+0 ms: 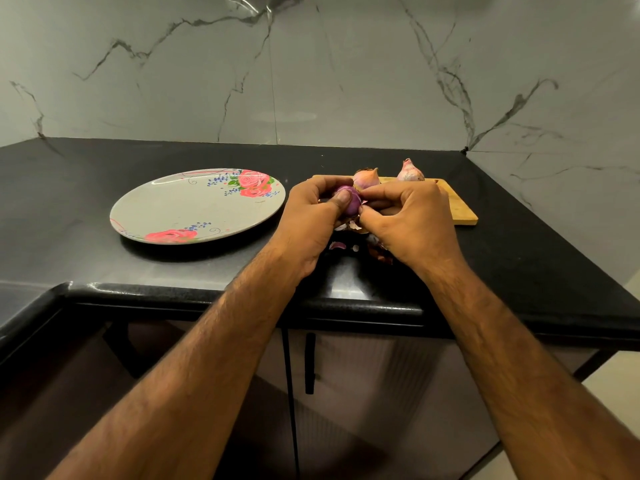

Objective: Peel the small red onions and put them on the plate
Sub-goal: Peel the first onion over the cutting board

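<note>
Both of your hands meet over the middle of the black surface [69,188], a little back from its front edge, and they share one small purple onion [351,204]. Your left hand [311,220] has its fingers curled round the onion's far side, with the thumb laid flat across its front. Your right hand [412,223] closes in from the other side, thumb tip and curled fingers pinching at the onion's right flank; whether a strip of skin lies between them cannot be told. The onion's glossy purple flesh shows between your two thumbs, and it is held just above the surface, not resting on it. Below your hands, loose peel scraps [349,237] lie on the surface toward the front edge. Just behind your hands a wooden board [462,211] lies toward the back right corner. Along its far edge sit a tan-skinned onion [366,177] and, to its right and apart from it, a pink-skinned onion [410,172], both with their skins on and tips pointing up. The plate [166,209], pale with red roses painted at its rim, lies flat to the left of your left hand, near it but not touching, about midway between the front and back edges. A grey marble wall [311,64] rises from the back edge.
</note>
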